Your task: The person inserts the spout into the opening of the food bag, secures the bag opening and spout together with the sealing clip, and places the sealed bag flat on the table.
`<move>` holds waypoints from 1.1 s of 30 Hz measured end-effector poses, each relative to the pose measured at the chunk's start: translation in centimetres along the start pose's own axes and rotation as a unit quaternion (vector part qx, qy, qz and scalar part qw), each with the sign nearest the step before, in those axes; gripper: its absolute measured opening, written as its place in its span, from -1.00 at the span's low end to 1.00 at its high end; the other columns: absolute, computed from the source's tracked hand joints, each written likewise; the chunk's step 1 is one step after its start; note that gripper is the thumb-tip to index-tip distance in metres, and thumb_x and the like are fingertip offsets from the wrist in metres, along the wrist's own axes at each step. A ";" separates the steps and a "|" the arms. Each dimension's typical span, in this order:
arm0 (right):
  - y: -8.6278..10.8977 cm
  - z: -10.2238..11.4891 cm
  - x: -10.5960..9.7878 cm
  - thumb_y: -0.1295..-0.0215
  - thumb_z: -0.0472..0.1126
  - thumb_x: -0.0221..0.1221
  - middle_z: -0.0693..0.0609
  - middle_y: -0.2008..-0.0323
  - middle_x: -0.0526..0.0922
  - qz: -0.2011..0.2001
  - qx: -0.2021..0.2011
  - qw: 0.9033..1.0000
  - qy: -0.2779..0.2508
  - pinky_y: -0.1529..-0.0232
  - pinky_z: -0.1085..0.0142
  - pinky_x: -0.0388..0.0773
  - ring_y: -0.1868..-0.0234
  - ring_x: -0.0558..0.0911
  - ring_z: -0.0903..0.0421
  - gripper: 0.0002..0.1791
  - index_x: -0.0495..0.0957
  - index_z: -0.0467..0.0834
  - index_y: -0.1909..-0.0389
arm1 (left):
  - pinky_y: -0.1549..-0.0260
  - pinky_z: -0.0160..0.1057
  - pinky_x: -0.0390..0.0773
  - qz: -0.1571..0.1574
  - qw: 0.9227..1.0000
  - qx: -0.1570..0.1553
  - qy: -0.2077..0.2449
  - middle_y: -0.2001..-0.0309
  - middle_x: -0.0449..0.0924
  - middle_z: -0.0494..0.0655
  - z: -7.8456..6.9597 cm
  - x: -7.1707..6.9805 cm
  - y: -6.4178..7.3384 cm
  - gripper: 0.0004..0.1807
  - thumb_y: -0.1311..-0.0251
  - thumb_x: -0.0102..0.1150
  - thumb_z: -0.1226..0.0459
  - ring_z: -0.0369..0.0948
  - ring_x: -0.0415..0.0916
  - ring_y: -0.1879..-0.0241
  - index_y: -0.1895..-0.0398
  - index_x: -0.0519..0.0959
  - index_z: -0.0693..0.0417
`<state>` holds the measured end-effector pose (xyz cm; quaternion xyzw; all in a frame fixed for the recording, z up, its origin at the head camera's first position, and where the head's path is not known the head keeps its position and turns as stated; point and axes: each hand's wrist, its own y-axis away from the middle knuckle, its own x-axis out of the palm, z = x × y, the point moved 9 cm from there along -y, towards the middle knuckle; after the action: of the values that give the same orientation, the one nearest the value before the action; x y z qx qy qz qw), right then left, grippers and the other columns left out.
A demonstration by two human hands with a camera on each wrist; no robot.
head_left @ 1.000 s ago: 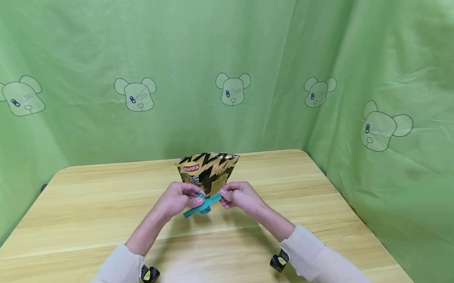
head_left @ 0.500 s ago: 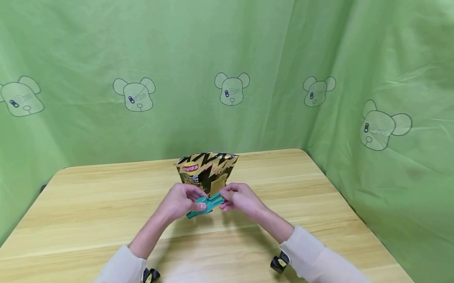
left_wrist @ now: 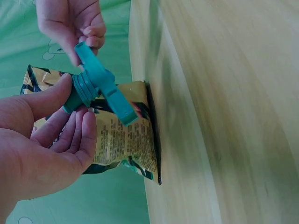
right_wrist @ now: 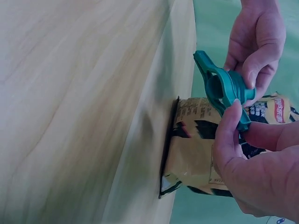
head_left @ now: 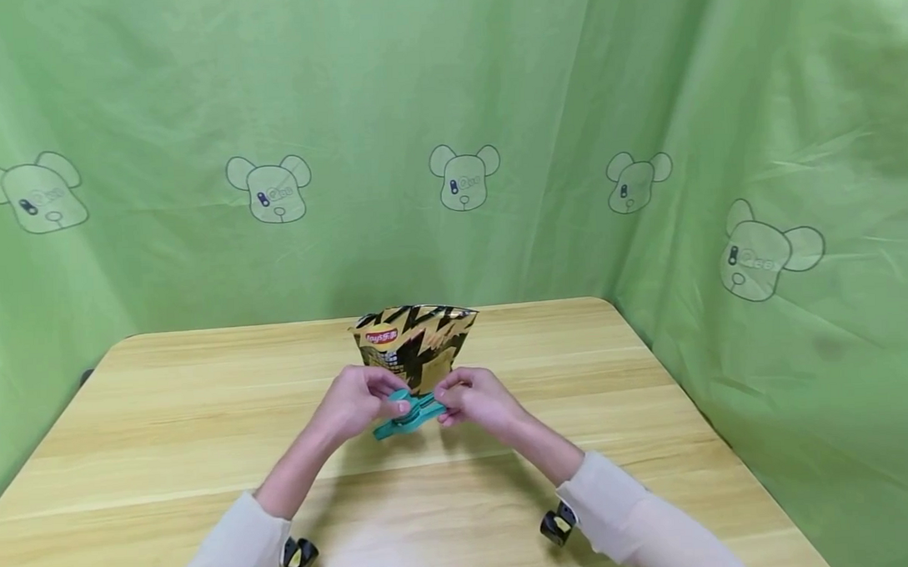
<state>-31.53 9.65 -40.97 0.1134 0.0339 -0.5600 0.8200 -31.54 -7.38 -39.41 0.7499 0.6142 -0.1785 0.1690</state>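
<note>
Looking down from the head view, both hands meet over the middle of the table [head_left: 166, 427], and a teal clip [head_left: 408, 414] bridges the gap between them. Its long axis runs slantwise, the near end dropping toward the left hand [head_left: 356, 401], the far end rising toward the right hand [head_left: 475, 397]. Each grip is closed on the clip, the left with its thumb across the round hub, the right pinching the upper arm. A gold-and-black chip bag [head_left: 416, 345] stands upright just beyond both grips, touching or nearly touching the knuckles; neither hand is clearly nearer to it.

From the left wrist, the left hand [left_wrist: 42, 144] has its thumb pressed on the ribbed hub of the clip [left_wrist: 98, 88], fingers curled loosely beneath. The chip bag [left_wrist: 124, 144] lies just behind the clip, its base resting on the table [left_wrist: 224, 112]. The right hand [left_wrist: 70, 25] grips the clip's far end from the opposite side.

From the right wrist, the right hand [right_wrist: 252, 163] pinches one arm of the clip [right_wrist: 224, 88] between thumb and forefinger, while the left hand [right_wrist: 257, 42] holds the hub. The chip bag [right_wrist: 196, 154] sits directly under the clip, between the grips and the table [right_wrist: 74, 107]. Whether the clip's arms already straddle the bag's top I cannot tell.
</note>
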 end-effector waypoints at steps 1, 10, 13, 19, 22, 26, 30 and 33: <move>-0.1 -0.2 -0.1 -0.41 -0.36 0.13 -0.24 0.22 0.65 0.000 0.003 1.000 0.003 0.15 0.22 0.73 0.34 0.69 0.04 -0.74 0.49 -0.46 0.01 | 0.17 -0.21 0.63 0.001 1.000 0.001 0.000 0.30 0.71 -0.11 0.0 -0.1 0.0 -0.78 -0.07 0.50 0.35 -0.19 0.60 0.27 0.18 0.75 0.08; -0.3 -2.6 -0.6 -0.34 -0.49 0.06 -0.29 0.23 0.58 0.013 0.050 0.998 0.034 0.17 0.16 0.74 0.37 0.69 -0.03 -0.78 0.45 -0.47 0.03 | 0.18 -0.20 0.60 0.002 1.000 -0.017 -0.007 0.27 0.69 -0.09 1.0 -1.2 0.2 -0.79 -0.09 0.49 0.33 -0.17 0.58 0.22 0.18 0.74 0.06; -0.5 -3.3 -0.8 -0.35 -0.50 0.06 -0.30 0.27 0.61 0.012 0.059 0.997 0.053 0.24 0.17 0.74 0.40 0.66 -0.02 -0.79 0.45 -0.46 0.03 | 0.17 -0.19 0.60 0.003 1.000 -0.018 -0.012 0.26 0.69 -0.09 1.2 -1.5 0.2 -0.79 -0.09 0.48 0.32 -0.17 0.58 0.21 0.18 0.74 0.06; -0.9 -4.3 -0.9 -0.40 -0.47 0.06 -0.31 0.26 0.62 0.018 0.076 0.994 0.079 0.26 0.17 0.73 0.39 0.63 -0.02 -0.81 0.43 -0.44 0.02 | 0.17 -0.19 0.60 0.002 1.000 -0.022 -0.020 0.26 0.69 -0.10 1.4 -2.1 0.3 -0.77 -0.12 0.48 0.30 -0.18 0.58 0.21 0.14 0.74 0.07; -1.0 -4.4 -1.1 -0.40 -0.45 0.07 -0.29 0.27 0.62 0.012 0.074 0.993 0.091 0.23 0.14 0.72 0.35 0.63 -0.04 -0.82 0.44 -0.43 0.03 | 0.19 -0.19 0.60 0.003 1.000 -0.022 -0.020 0.27 0.69 -0.10 1.4 -2.3 0.3 -0.78 -0.13 0.48 0.29 -0.18 0.58 0.22 0.14 0.74 0.08; -1.1 -4.4 -1.4 -0.39 -0.42 0.11 -0.25 0.27 0.63 0.000 0.064 0.990 0.123 0.21 0.13 0.72 0.29 0.64 -0.05 -0.85 0.48 -0.40 0.08 | 0.20 -0.20 0.61 0.004 0.999 -0.022 -0.023 0.27 0.69 -0.10 1.5 -2.5 0.4 -0.76 -0.14 0.47 0.28 -0.18 0.58 0.22 0.11 0.74 0.09; -1.1 -4.1 -1.6 -0.36 -0.35 0.19 -0.15 0.29 0.63 -0.009 0.051 0.984 0.173 0.27 0.18 0.71 0.32 0.64 -0.02 -0.88 0.55 -0.33 0.16 | 0.19 -0.19 0.61 0.000 0.999 -0.025 -0.024 0.27 0.70 -0.10 1.7 -2.8 0.5 -0.75 -0.14 0.47 0.28 -0.17 0.59 0.22 0.09 0.74 0.09; -1.0 -3.8 -1.8 -0.33 -0.28 0.25 -0.09 0.35 0.63 -0.018 0.042 0.975 0.216 0.42 0.28 0.60 0.43 0.61 0.03 -0.89 0.59 -0.25 0.22 | 0.18 -0.19 0.61 -0.004 0.999 -0.026 -0.025 0.26 0.70 -0.10 1.8 -3.0 0.5 -0.74 -0.14 0.47 0.28 -0.17 0.59 0.21 0.10 0.74 0.09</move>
<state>-32.88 11.81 -44.44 0.2654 0.1884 -0.5379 0.7776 -31.70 -10.92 -39.60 0.7380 0.6172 -0.1819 0.2031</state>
